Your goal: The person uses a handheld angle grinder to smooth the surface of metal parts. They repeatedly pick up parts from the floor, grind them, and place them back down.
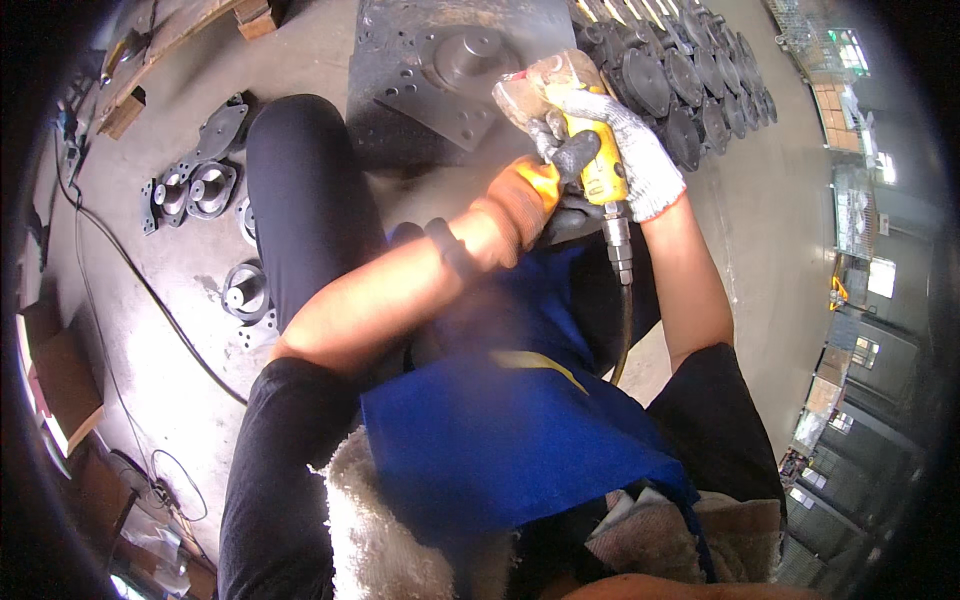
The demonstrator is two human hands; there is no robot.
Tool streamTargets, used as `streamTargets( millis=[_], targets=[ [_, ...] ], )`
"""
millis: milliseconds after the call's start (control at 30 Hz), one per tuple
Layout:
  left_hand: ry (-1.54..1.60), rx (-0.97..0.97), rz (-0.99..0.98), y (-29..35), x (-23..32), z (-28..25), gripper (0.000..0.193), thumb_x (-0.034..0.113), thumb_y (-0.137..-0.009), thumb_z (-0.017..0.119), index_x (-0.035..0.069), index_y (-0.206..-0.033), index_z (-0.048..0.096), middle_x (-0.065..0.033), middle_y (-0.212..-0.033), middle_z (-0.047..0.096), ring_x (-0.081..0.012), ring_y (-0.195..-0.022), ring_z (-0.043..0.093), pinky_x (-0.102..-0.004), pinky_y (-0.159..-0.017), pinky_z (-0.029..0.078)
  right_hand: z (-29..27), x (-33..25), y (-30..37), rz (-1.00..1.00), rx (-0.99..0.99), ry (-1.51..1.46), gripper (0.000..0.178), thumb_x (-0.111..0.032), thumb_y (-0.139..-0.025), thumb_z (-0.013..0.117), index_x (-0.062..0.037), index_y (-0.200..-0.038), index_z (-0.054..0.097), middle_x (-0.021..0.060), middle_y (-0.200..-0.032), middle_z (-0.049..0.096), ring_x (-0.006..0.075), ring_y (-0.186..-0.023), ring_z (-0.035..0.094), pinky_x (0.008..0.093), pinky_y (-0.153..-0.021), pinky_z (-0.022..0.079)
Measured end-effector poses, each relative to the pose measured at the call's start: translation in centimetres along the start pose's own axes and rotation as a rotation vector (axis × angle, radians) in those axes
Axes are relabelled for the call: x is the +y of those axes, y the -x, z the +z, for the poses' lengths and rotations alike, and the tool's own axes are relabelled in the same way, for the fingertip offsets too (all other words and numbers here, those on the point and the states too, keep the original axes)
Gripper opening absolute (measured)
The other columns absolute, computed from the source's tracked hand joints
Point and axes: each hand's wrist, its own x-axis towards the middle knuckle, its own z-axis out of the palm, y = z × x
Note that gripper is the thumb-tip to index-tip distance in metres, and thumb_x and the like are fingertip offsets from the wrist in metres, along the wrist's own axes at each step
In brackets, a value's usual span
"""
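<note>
My right hand (pixel 640 150), in a white knit glove, is wrapped around a yellow air grinder (pixel 604 172). Its head has a worn, tan-grey guard. From its rear end a metal coupling (pixel 618 243) leads into a thin hose. My left hand (pixel 530 192), in an orange glove with dark fingers, is closed against the grinder's body from the left; some of its fingers are hidden. Just left of the grinder head, a dark metal plate (pixel 440 112) with drilled holes and a round raised boss (pixel 475 55) lies on a metal block (pixel 385 30).
Stacked dark round-flanged castings (pixel 680 80) stand to the right of the block. More flanged parts (pixel 212 188) lie on the floor by my left knee. A black cable (pixel 165 315) crosses the floor at left. A wooden pallet (pixel 165 45) is at far left.
</note>
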Motion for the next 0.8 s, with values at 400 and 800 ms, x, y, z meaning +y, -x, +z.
streamTargets(
  millis=[400,800],
  targets=[
    [-0.454,0.162,0.048,-0.2,-1.3,1.4,0.021,0.014,-0.090,0.057,0.006,-0.107,0.066,-0.0125,-0.103,0.071,-0.0260,-0.095,0.069,-0.0333,-0.081,0.055,3.1,-0.4,-1.3,0.130,-0.036,-0.071,0.032,-0.018,-0.090,0.063,-0.0037,-0.118,0.061,0.0097,-0.094,0.066,0.0206,-0.082,0.065,0.0308,-0.074,0.056],
    [-0.678,0.221,0.168,-0.7,-3.0,2.2,0.042,0.038,-0.094,0.047,0.001,-0.092,0.067,-0.0187,-0.086,0.071,-0.0369,-0.085,0.068,-0.0400,-0.074,0.053,1.8,0.9,-2.0,0.100,0.084,0.029,0.027,-0.019,-0.088,0.065,-0.0018,-0.108,0.059,0.0108,-0.082,0.060,0.0214,-0.069,0.058,0.0298,-0.064,0.050]
  ],
)
